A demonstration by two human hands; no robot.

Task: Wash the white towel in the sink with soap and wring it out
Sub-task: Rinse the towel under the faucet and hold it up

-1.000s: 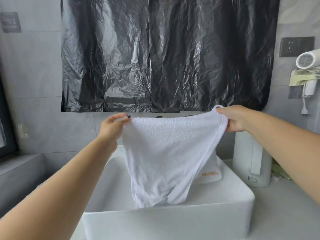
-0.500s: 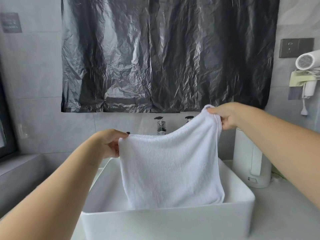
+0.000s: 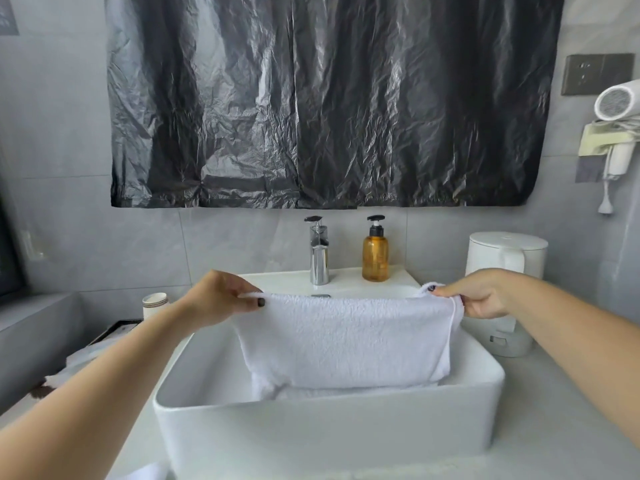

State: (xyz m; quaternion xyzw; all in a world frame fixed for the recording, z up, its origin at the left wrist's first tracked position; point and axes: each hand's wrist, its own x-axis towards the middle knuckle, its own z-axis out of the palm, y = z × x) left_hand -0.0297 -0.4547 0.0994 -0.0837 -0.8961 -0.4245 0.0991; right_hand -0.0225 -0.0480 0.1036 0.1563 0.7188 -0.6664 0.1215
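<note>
The white towel (image 3: 343, 337) hangs stretched between my two hands over the white rectangular sink (image 3: 325, 434), and its lower part lies folded inside the basin. My left hand (image 3: 221, 299) pinches the towel's upper left corner. My right hand (image 3: 481, 294) pinches the upper right corner. A chrome tap (image 3: 318, 252) stands at the back rim of the sink. Beside it on the right is an amber soap bottle (image 3: 375, 252) with a black pump.
A white kettle (image 3: 504, 289) stands on the counter right of the sink. A paper cup (image 3: 154, 303) and a dark tray (image 3: 114, 332) sit at the left. A hair dryer (image 3: 616, 129) hangs on the right wall. Black plastic sheeting (image 3: 325, 98) covers the wall above.
Both hands have lowered the towel, so its bottom now folds inside the basin. The tap and soap bottle, hidden before, now show behind it.
</note>
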